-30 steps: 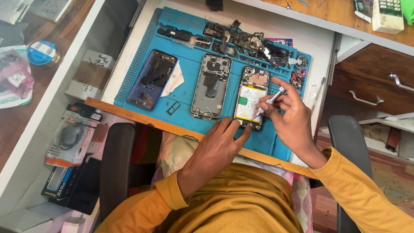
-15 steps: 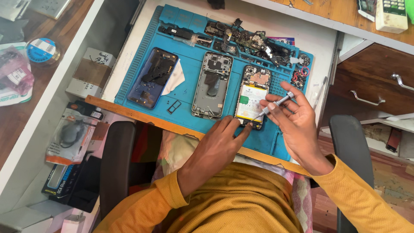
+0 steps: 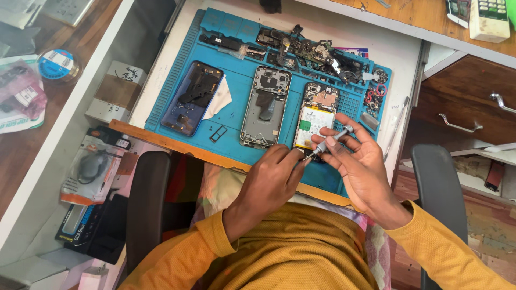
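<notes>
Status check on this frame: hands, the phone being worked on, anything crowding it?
Right hand grips small screwdriver, tip at opened phone's lower edge. Left hand steadies that end. Middle frame lies close beside; loose parts sit above.

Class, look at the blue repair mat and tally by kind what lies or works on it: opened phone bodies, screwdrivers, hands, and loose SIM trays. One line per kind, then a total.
Opened phone bodies: 3 — dark blue one, grey middle one, one with battery showing
Screwdrivers: 1
Hands: 2 — left hand, right hand
Loose SIM trays: 1
Total: 7
</notes>
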